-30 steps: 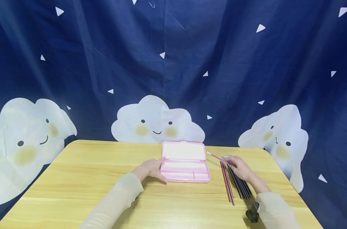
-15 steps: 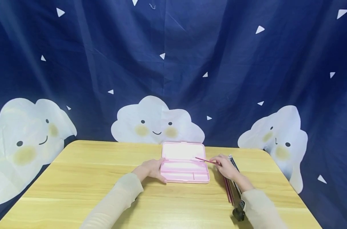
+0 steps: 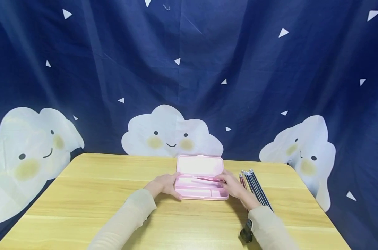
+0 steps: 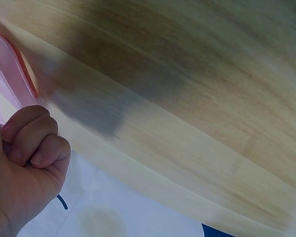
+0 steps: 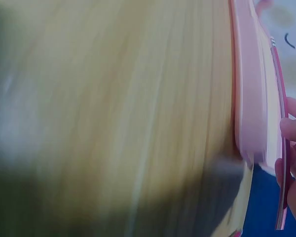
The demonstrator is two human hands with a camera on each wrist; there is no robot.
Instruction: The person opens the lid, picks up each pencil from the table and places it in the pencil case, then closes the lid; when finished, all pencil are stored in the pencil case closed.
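A pink pencil case (image 3: 192,191) lies with its lid raised at the back of its divided tray. My left hand (image 3: 165,183) grips the case's left end, thumb at the front corner and a finger at the back. In the left wrist view, the other fingers (image 4: 37,136) are curled beside the case wall. My right hand (image 3: 234,187) pinches a red pencil (image 3: 204,179) near one end, over the case's back compartment. That pencil (image 5: 280,74) lies nearly lengthwise along the case in the right wrist view, its pale-banded end pointing away from my fingers.
Right of the case lie several dark pencils (image 3: 258,189) and a few red pencils (image 3: 240,178), partly hidden by my right forearm. A black device (image 3: 246,232) sits at my right wrist. The wooden table (image 3: 83,194) ends at a blue cloud-print curtain (image 3: 201,52).
My right hand has carried the red pencil leftward from the pencil pile to over the case, bringing it lower and more level. My left hand has stayed on the case.
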